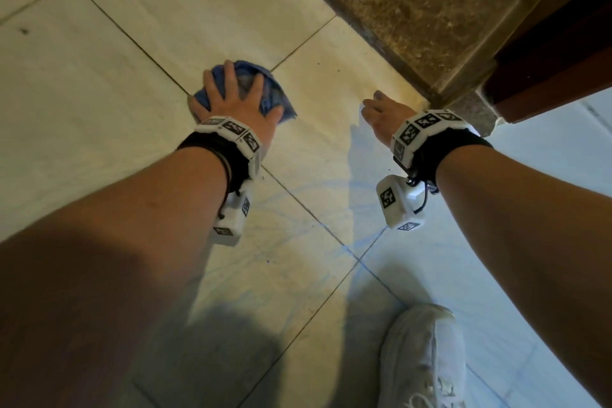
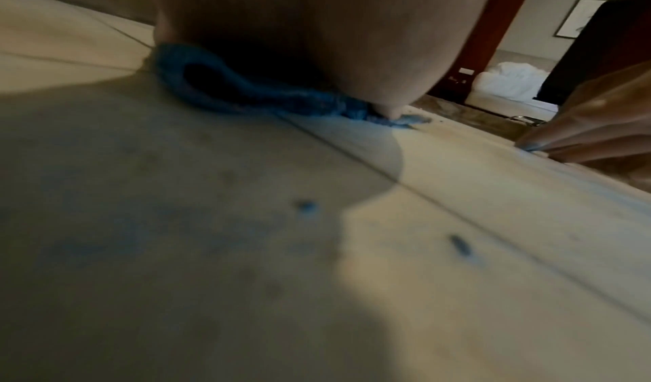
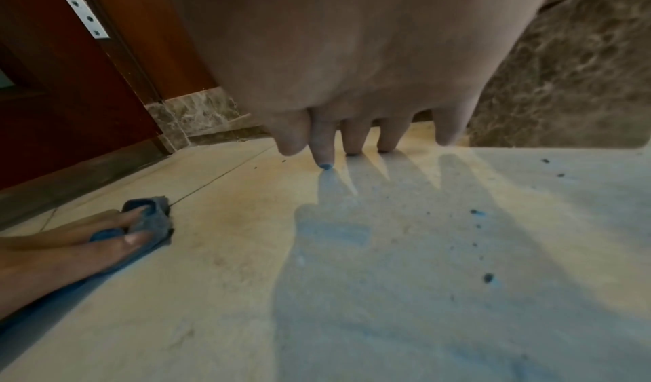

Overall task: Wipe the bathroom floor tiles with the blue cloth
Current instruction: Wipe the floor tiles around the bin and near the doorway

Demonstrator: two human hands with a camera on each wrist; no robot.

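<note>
1. Nearest the head camera are the person's two bare forearms, entering from 7 and 4 o'clock, each wearing a black strap and a white wrist unit with black-and-white square markers.
2. A white shoe stands on the floor at 5 o'clock, just inside the right forearm.
3. The left hand lies palm down on the blue cloth, a little to 10 o'clock of the frame's centre; its fingers are spread nearly straight over the bunched fabric and press it to the floor rather than curling round it.
4. The blue cloth sits crumpled on the floor tiles, over a grout line, with folds showing past the fingertips and beside the thumb at 3 o'clock of the hand.
5. The right hand is at 3 o'clock of the cloth, well apart from it, holding nothing; in the right wrist view its fingers point down, loosely extended, tips at or just above the tile, and contact cannot be judged.
6. Faint blue streaks mark the tiles between the two wrists.
7. A brown mottled stone strip runs along the tiles from 12 to 2 o'clock, meeting a reddish-brown wooden door frame at 2 o'clock.
</note>
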